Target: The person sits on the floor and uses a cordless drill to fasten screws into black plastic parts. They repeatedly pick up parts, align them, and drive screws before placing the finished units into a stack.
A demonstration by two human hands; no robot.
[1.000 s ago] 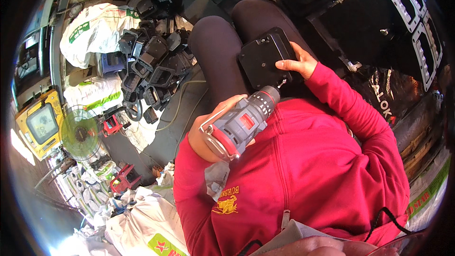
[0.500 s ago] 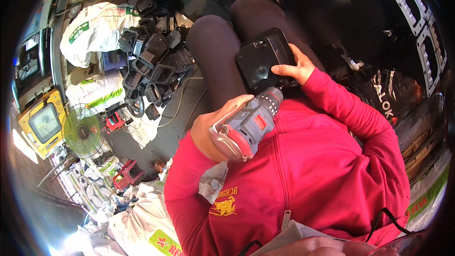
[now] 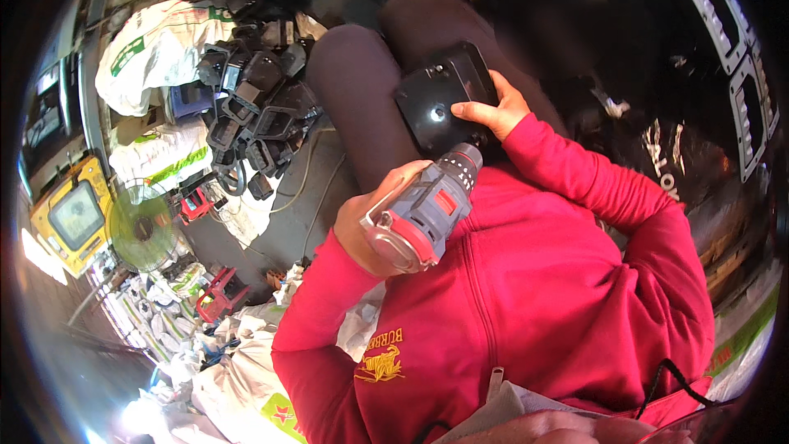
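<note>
My left hand (image 3: 362, 218) is wrapped round the grip of a grey and red cordless drill (image 3: 427, 214). The drill's chuck points up and to the right, at the near edge of a black plastic housing (image 3: 440, 103). That housing lies across my thighs, its shiny face up with a small round spot on it. My right hand (image 3: 497, 111) grips its right side, thumb on the top face and the other fingers round the edge. The bit's tip is too dark to make out, so I cannot tell whether it touches the housing.
Left of my knees lies a heap of black plastic housings (image 3: 255, 107), beside a white sack (image 3: 156, 53). Further left stand a green fan (image 3: 141, 226) and a yellow scale (image 3: 74, 214). A cable (image 3: 308, 173) crosses the floor. Metal frames (image 3: 748, 107) stand at far right.
In the picture, the drill, the housing and both hands have shifted slightly left along with my legs. The housing's face now catches a bright glint. Both grips are unchanged.
</note>
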